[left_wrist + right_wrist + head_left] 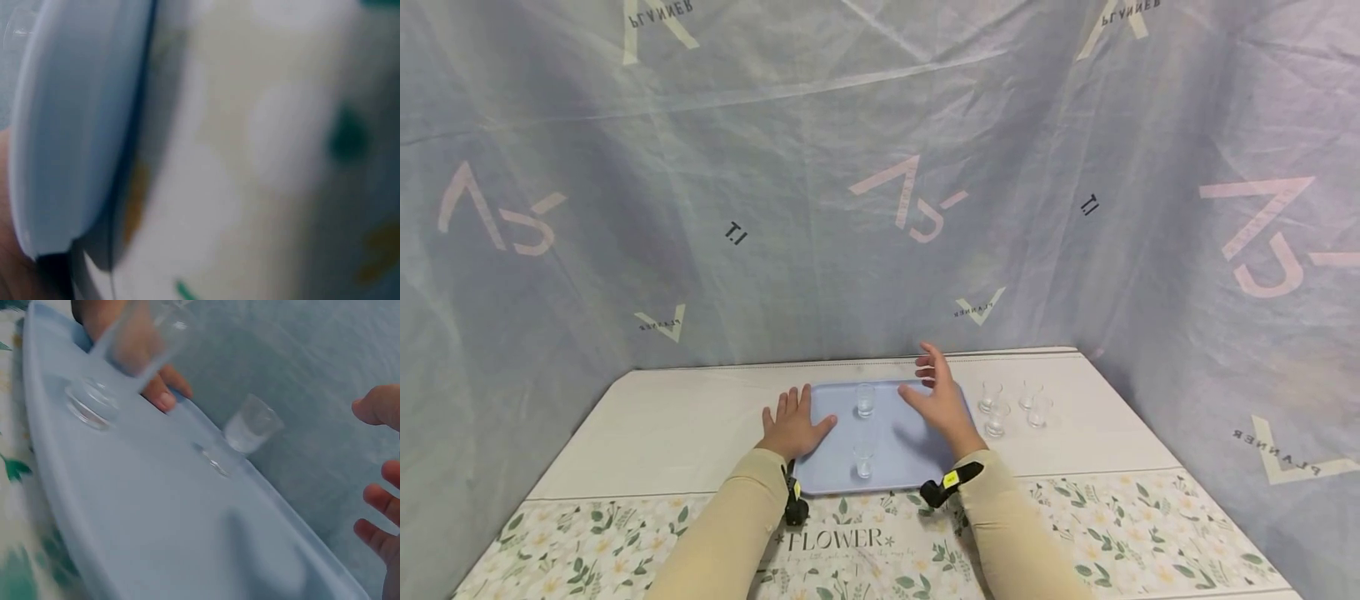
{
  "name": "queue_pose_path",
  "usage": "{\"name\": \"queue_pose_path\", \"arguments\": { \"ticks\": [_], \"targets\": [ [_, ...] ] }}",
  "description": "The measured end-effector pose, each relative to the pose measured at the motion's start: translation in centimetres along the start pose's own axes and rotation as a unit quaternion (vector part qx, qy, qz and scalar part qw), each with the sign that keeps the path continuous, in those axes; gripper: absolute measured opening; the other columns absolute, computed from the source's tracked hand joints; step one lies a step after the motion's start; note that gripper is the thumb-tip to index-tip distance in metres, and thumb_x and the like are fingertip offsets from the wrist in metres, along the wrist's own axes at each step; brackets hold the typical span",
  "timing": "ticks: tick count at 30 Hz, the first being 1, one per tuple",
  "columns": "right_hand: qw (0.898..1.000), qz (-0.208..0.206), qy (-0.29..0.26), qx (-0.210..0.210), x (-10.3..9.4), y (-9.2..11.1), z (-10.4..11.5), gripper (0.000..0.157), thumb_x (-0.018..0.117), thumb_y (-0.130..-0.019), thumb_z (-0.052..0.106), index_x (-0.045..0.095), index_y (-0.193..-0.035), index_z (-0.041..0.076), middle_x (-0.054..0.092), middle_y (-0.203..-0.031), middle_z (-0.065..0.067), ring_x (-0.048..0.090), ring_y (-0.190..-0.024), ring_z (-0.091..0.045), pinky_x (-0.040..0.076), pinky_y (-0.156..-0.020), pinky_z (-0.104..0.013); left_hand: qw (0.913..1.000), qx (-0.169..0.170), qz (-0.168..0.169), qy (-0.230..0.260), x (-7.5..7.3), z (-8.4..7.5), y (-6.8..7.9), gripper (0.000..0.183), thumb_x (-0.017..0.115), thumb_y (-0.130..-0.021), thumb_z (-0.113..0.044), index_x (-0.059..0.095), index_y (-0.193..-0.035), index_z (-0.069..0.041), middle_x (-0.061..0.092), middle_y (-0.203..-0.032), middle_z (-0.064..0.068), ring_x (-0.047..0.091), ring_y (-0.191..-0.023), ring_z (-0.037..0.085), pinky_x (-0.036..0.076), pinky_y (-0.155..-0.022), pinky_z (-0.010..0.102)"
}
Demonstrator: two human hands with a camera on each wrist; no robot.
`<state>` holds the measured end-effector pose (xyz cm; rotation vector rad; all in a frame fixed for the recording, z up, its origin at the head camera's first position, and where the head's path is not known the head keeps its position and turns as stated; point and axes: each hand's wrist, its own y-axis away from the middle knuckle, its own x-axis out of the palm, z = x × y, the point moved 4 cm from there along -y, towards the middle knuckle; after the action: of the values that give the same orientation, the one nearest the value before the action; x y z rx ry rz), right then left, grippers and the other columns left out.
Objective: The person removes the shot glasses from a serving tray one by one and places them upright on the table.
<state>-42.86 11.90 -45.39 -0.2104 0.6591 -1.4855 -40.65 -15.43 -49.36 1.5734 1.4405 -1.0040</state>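
A light blue tray [898, 471] lies on the table with two clear shot glasses standing on it. One shot glass [865, 402] is near the tray's far edge, the other shot glass [862, 462] near its front edge. My left hand [796, 427] rests at the tray's left edge, fingers spread and straight. Over the tray's right side my right hand [942, 404] hovers with thumb and fingers apart, holding nothing. The right wrist view shows the tray [169, 506], the near glass [94, 403] and far glass [253, 428]; the left wrist view shows mostly the blurred tray wall [81, 125].
Several more clear shot glasses [997, 418] stand grouped on the white table just right of the tray. A flower-patterned cloth [632, 533] covers the table's front part. Grey printed curtains [820, 275] hang behind and at both sides.
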Motion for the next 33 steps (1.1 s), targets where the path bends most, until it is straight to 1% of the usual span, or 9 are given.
{"name": "queue_pose_path", "arguments": {
  "ticks": [8, 13, 15, 18, 21, 23, 27, 30, 33],
  "targets": [
    [0.997, 0.032, -0.059, 0.033, 3.6, 0.5, 0.4, 0.088, 0.078, -0.084, -0.003, 0.028, -0.156, 0.010, 0.049, -0.135, -0.025, 0.052, -0.122, -0.049, 0.041, -0.100, -0.065, 1.0000, -0.003, 0.004, -0.004, 0.0, 0.0, 0.1, 0.093, 0.048, -0.101, -0.058, 0.009, -0.162, 0.000, 0.008, -0.165, 0.029, 0.004, -0.153, 0.046, 0.000, -0.117, 0.068],
    [0.996, 0.045, -0.047, 0.063, 5.3, 0.8, 0.3, 0.088, 0.078, -0.085, 0.000, 0.028, -0.156, 0.015, 0.051, -0.132, -0.021, 0.056, -0.120, -0.040, 0.049, -0.098, -0.055, 1.0000, -0.002, 0.004, -0.002, 0.2, 0.1, 0.0, 0.093, 0.048, -0.101, -0.058, 0.010, -0.161, 0.001, 0.009, -0.165, 0.030, 0.004, -0.153, 0.046, 0.000, -0.117, 0.068],
    [0.995, 0.052, -0.052, 0.071, 5.8, 0.8, 0.1, 0.087, 0.077, -0.085, 0.000, 0.028, -0.156, 0.015, 0.052, -0.132, -0.022, 0.056, -0.119, -0.039, 0.050, -0.097, -0.053, 1.0000, -0.001, 0.005, -0.002, 0.2, 0.1, -0.1, 0.093, 0.048, -0.101, -0.059, 0.009, -0.161, 0.001, 0.008, -0.165, 0.030, 0.003, -0.153, 0.046, -0.001, -0.117, 0.068],
    [0.993, 0.062, -0.069, 0.073, 6.6, 0.8, -0.2, 0.088, 0.077, -0.085, -0.001, 0.027, -0.157, 0.012, 0.051, -0.132, -0.028, 0.055, -0.118, -0.045, 0.049, -0.098, -0.056, 1.0000, 0.000, 0.004, -0.007, 0.1, 0.2, -0.2, 0.093, 0.046, -0.101, -0.059, 0.008, -0.162, 0.000, 0.007, -0.165, 0.029, 0.003, -0.153, 0.046, -0.001, -0.117, 0.068],
    [0.992, 0.068, -0.079, 0.076, 7.1, 0.8, -0.5, 0.090, 0.077, -0.085, -0.003, 0.026, -0.157, 0.011, 0.050, -0.132, -0.031, 0.054, -0.118, -0.049, 0.048, -0.099, -0.059, 1.0000, -0.001, 0.006, -0.008, 0.1, 0.2, -0.2, 0.093, 0.046, -0.101, -0.059, 0.008, -0.162, 0.000, 0.007, -0.165, 0.029, 0.003, -0.153, 0.046, -0.001, -0.117, 0.068],
    [0.992, 0.066, -0.077, 0.079, 7.3, 0.9, -0.7, 0.089, 0.077, -0.084, -0.004, 0.027, -0.157, 0.010, 0.050, -0.132, -0.031, 0.054, -0.117, -0.048, 0.047, -0.099, -0.059, 0.9999, -0.004, 0.008, -0.007, 0.0, 0.1, -0.1, 0.092, 0.046, -0.102, -0.058, 0.008, -0.162, 0.000, 0.007, -0.165, 0.029, 0.003, -0.153, 0.046, -0.001, -0.117, 0.067],
    [0.993, 0.064, -0.055, 0.088, 7.7, 0.8, -0.8, 0.086, 0.077, -0.085, -0.004, 0.031, -0.155, 0.014, 0.054, -0.130, -0.023, 0.057, -0.114, -0.039, 0.050, -0.098, -0.051, 0.9999, -0.006, 0.007, -0.006, -0.3, -0.2, 0.1, 0.089, 0.047, -0.102, -0.055, 0.011, -0.161, 0.001, 0.009, -0.165, 0.029, 0.006, -0.153, 0.046, 0.001, -0.118, 0.067],
    [0.993, 0.061, -0.038, 0.089, 7.8, 0.6, -0.9, 0.081, 0.075, -0.087, -0.004, 0.035, -0.153, 0.018, 0.057, -0.126, -0.018, 0.060, -0.110, -0.031, 0.052, -0.096, -0.044, 1.0000, 0.001, -0.004, 0.006, 0.0, 0.1, -0.2, 0.091, 0.045, -0.102, -0.059, 0.012, -0.161, 0.001, 0.011, -0.164, 0.031, 0.007, -0.153, 0.047, 0.001, -0.117, 0.068],
    [0.994, 0.058, -0.026, 0.084, 7.9, 0.6, -0.8, 0.076, 0.073, -0.088, -0.004, 0.038, -0.152, 0.018, 0.060, -0.121, -0.017, 0.061, -0.106, -0.028, 0.053, -0.093, -0.042, 0.9999, 0.003, -0.007, 0.010, 0.3, 0.2, -0.4, 0.094, 0.045, -0.100, -0.063, 0.011, -0.161, 0.001, 0.011, -0.164, 0.031, 0.006, -0.152, 0.047, -0.001, -0.117, 0.068]
  ]
}}
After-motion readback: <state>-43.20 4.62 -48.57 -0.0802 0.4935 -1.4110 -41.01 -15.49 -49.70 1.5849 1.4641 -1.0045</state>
